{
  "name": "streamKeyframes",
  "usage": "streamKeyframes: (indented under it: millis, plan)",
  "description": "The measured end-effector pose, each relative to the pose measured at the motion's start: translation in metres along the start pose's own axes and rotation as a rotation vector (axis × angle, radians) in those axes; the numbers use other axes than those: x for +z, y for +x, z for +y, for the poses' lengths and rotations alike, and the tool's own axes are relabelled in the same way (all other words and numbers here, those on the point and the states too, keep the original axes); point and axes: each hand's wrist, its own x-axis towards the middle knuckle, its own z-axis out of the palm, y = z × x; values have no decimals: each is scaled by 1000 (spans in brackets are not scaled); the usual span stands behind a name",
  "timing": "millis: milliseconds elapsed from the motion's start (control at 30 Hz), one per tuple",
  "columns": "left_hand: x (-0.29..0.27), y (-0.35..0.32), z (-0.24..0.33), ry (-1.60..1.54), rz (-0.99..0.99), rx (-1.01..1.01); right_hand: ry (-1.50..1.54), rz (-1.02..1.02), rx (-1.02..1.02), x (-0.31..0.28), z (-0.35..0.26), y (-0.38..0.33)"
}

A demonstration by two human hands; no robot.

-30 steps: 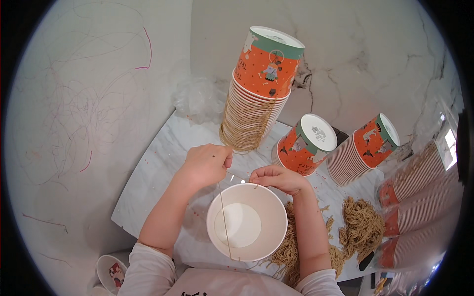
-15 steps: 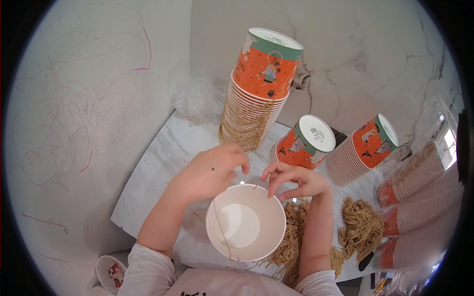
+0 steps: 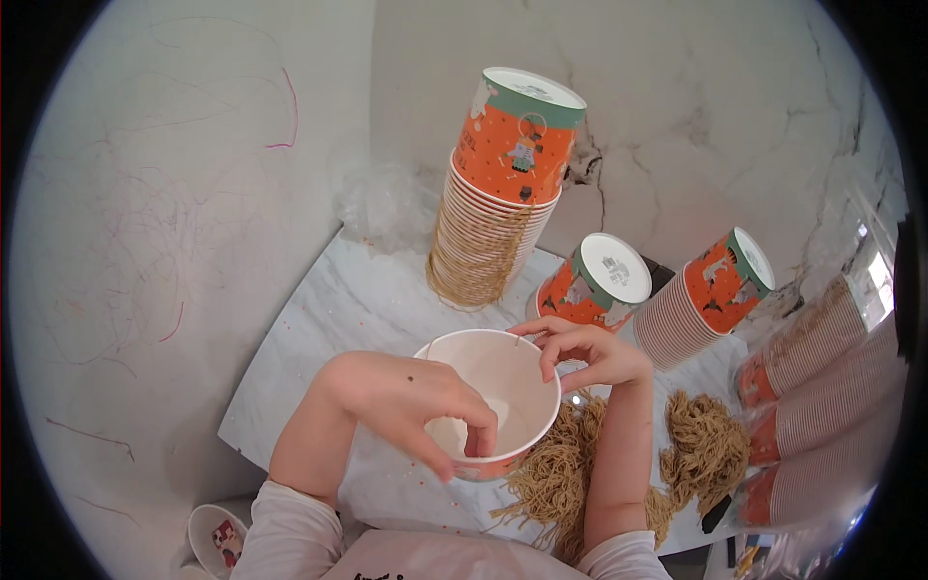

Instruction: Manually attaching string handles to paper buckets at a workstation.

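Note:
A white-lined paper bucket (image 3: 493,362) stands before me, tilted so that a strip of its orange printed outside shows at the near edge. My left hand (image 3: 420,401) reaches across its left side, gripping the near wall with fingers inside and thumb outside. At the far right rim, my right hand (image 3: 585,353) is curled over the edge and holds it. Short bits of thin cord show at the far rim; the rest of the cord is hidden. Beside the bucket and under my right forearm lies a bundle of tan cords (image 3: 561,474).
A tall stack of upside-down orange buckets (image 3: 493,232), with cords draped on it, stands at the back. Two shorter stacks (image 3: 594,280) (image 3: 701,300) stand to its right. Another cord pile (image 3: 706,445) and plastic-wrapped bucket stacks (image 3: 822,416) are at right; clear plastic (image 3: 387,208) lies against the wall.
My left hand has come from beyond the far rim to the near wall and grips it. The bucket has shifted away and tilted. My right hand has closed onto the rim.

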Motion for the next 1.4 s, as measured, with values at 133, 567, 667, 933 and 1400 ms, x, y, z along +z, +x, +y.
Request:
streamKeyframes:
  millis: [133, 567, 667, 933, 1400]
  plan:
    - [-3, -5, 3, -46, 123, -44, 0, 61, 8, -4, 1, -3]
    - [-27, -9, -23, -868, 1250, 119, -156, 402, -253, 25, -38, -1]
    - [-32, -17, -41, -1039, 1228, 222, -238, 445, -411, 44, -51, 3]
    - [-31, -12, -42, -1243, 1172, 239, -463, 568, -450, 66, -83, 33]
    - [-37, -21, -27, -1404, 1324, 354, -670, 910, -662, -3, -166, 118]
